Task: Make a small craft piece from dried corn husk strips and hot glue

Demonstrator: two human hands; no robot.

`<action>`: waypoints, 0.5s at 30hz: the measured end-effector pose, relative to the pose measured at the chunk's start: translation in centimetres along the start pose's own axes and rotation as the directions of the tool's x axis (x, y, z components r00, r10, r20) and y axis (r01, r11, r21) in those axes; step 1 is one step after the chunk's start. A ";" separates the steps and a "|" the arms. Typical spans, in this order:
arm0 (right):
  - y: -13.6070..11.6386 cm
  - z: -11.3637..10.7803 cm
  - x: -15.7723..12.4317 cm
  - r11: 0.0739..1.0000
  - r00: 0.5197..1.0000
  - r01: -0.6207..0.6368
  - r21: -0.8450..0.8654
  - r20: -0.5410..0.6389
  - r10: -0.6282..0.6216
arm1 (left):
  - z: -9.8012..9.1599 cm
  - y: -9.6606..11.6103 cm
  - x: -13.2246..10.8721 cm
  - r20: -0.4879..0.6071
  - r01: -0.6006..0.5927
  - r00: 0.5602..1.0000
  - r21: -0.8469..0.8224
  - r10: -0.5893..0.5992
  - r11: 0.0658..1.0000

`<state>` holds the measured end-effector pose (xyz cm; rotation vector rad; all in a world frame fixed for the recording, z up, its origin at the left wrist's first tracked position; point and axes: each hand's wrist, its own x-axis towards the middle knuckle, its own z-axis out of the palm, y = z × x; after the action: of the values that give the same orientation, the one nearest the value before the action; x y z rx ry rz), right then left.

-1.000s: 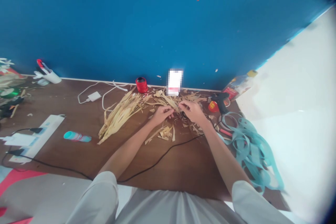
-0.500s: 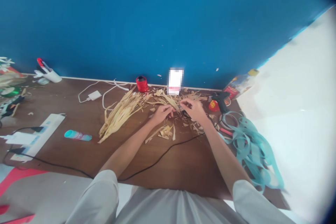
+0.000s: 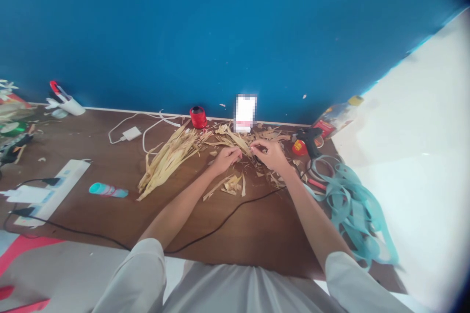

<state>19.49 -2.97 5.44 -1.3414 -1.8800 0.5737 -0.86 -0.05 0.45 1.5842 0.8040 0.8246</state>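
Note:
Both my hands meet over a heap of dry straw-coloured husk strips on a brown table. My left hand has its fingers curled, pinching a husk strip that runs up and back. My right hand is also closed in a pinch on the same strip, close beside the left. Small husk scraps lie just below the hands. A dark object under my right hand is mostly hidden.
A black cable crosses the table towards me. A red spool and a white charger sit near the blue wall. A glue gun and teal ribbon lie right; a power strip and teal tube left.
My hands have shifted only slightly while working the strip; my right fingertips have moved a little to the left along it. Nothing else has moved.

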 end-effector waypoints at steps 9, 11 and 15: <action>-0.2 0.1 0.0 0.999 1.000 -0.007 0.034 0.008 0.007 | -0.2 0.0 -0.1 0.004 0.035 0.999 0.012 -0.035 0.999; -0.2 0.3 0.0 1.000 1.000 -0.004 0.030 0.010 0.003 | -0.3 -0.1 -0.1 0.007 0.036 0.999 0.016 -0.036 0.999; -0.2 0.5 0.1 0.998 1.000 -0.010 0.058 0.007 0.010 | -0.3 -0.1 0.0 -0.003 0.016 1.000 0.020 -0.016 1.000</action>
<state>18.98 -2.96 5.32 -1.3137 -1.8489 0.6342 -1.12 0.08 0.37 1.5923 0.8286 0.8099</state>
